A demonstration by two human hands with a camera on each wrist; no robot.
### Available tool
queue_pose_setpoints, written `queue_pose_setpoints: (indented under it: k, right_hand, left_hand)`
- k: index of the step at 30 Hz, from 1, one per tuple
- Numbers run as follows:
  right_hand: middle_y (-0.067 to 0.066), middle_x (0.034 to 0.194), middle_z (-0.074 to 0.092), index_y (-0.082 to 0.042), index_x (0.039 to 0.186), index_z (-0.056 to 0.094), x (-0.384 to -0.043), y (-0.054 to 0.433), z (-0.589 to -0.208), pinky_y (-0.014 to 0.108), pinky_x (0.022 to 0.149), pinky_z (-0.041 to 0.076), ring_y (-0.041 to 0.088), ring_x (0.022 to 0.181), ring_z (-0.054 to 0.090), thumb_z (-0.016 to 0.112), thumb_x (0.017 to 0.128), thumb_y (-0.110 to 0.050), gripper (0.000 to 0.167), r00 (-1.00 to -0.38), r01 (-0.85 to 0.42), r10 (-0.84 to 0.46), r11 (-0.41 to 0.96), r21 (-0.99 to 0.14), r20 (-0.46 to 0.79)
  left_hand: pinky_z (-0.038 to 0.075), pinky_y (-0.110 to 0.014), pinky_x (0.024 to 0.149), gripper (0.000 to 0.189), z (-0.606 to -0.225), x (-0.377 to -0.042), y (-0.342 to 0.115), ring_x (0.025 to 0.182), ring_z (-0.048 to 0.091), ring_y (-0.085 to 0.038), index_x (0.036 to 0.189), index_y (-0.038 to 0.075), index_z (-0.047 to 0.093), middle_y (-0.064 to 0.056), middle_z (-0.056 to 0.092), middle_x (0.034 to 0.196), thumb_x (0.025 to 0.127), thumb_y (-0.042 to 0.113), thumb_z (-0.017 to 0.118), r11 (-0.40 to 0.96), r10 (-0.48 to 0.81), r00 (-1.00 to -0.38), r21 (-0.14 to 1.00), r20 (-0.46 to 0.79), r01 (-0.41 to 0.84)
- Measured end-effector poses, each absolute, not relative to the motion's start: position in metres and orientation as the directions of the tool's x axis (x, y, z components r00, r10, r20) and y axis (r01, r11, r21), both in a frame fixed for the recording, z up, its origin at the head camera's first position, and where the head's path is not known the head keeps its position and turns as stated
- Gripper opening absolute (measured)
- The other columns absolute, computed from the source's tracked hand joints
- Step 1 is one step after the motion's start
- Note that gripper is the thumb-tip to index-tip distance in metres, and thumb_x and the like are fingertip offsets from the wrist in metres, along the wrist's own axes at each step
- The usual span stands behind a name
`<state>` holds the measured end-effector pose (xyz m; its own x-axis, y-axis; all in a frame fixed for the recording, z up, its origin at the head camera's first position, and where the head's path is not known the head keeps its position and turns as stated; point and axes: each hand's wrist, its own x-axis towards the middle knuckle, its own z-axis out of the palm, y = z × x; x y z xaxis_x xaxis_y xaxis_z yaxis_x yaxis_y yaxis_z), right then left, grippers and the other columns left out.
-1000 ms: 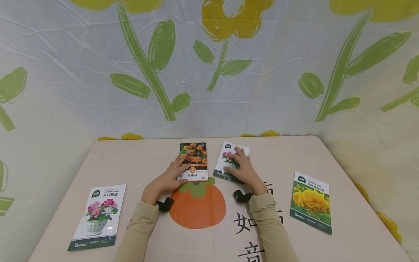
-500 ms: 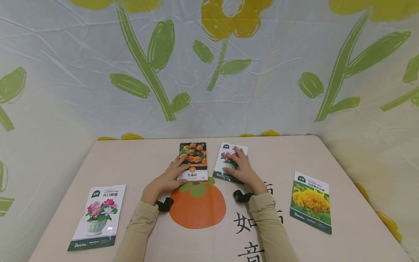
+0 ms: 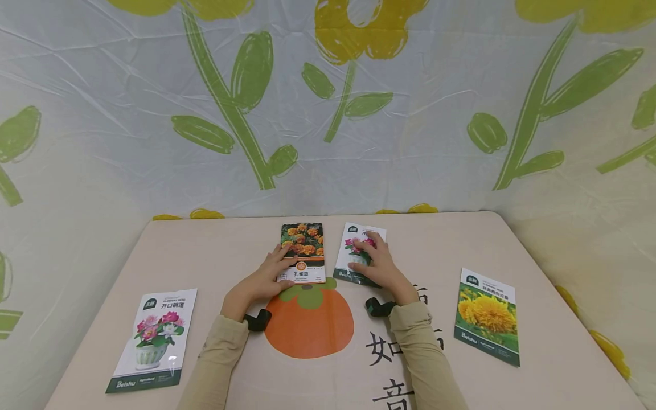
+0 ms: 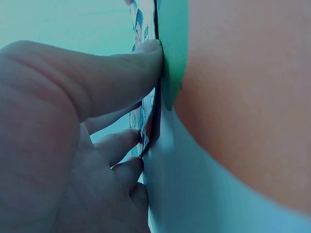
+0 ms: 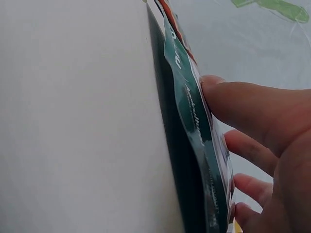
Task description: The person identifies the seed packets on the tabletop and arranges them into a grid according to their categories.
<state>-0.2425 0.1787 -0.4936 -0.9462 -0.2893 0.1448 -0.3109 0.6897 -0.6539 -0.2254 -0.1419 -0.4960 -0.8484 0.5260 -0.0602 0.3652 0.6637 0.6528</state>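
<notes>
My left hand (image 3: 261, 278) lies on a seed packet with orange marigolds (image 3: 306, 232), its fingers over the packet's left side. In the left wrist view the thumb (image 4: 121, 80) touches the packet's near edge. To the right, my right hand (image 3: 383, 266) spreads its fingers on a white seed packet with pink flowers (image 3: 344, 263). That packet is slightly tilted, and part of its picture is hidden under the fingers. Its green bottom band (image 5: 187, 111) stands a little off the table in the right wrist view, with the thumb (image 5: 233, 97) against the printed face.
A larger pink-flower seed packet (image 3: 156, 341) lies at the left of the table (image 3: 287, 387). On the right lies a packet with a yellow sunflower (image 3: 487, 316). An orange persimmon print (image 3: 310, 327) and black characters mark the tablecloth. A flowered curtain (image 3: 410, 148) hangs behind.
The white pink-flower packet under my right hand has slid slightly left and turned a little straighter. My left hand and the marigold packet have stayed in place.
</notes>
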Motion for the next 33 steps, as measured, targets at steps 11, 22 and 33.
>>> queue_pose_setpoints:
  k: [11,22,33]
  right_hand:
    - [0.023,0.16,0.024,-0.001,0.143,0.051,-0.244,0.1765,-0.4907,0.066,0.115,0.001,0.045,0.149,0.004,0.072,0.087,-0.024,0.064,-0.934,-0.328,-0.339,0.698,-0.637,0.11]
    - [0.024,0.16,0.021,-0.001,0.146,0.047,-0.2466,0.1749,-0.4907,0.069,0.114,0.001,0.046,0.149,0.005,0.069,0.089,-0.022,0.064,-0.909,-0.381,-0.401,0.689,-0.616,0.114]
    - [0.028,0.155,0.025,0.002,0.142,0.051,-0.2486,0.1723,-0.4968,0.068,0.114,0.001,0.048,0.144,0.017,0.068,0.087,-0.018,0.06,-0.911,-0.388,-0.381,0.666,-0.637,0.157]
  left_hand:
    - [0.005,-0.06,0.118,0.06,-0.4961,-0.2251,-0.1416,0.15,-0.006,-0.038,0.15,0.004,0.042,-0.016,0.008,0.165,0.096,0.016,0.065,0.666,0.528,-0.847,0.649,-0.063,0.367]
    - [0.004,-0.06,0.118,0.059,-0.4959,-0.2242,-0.1414,0.15,-0.006,-0.038,0.15,0.003,0.042,-0.016,0.008,0.165,0.096,0.015,0.065,0.656,0.534,-0.844,0.657,-0.056,0.372]
    - [0.004,-0.058,0.119,0.06,-0.4957,-0.225,-0.1414,0.151,-0.006,-0.037,0.15,0.003,0.042,-0.016,0.008,0.165,0.096,0.015,0.064,0.663,0.528,-0.847,0.654,-0.064,0.364]
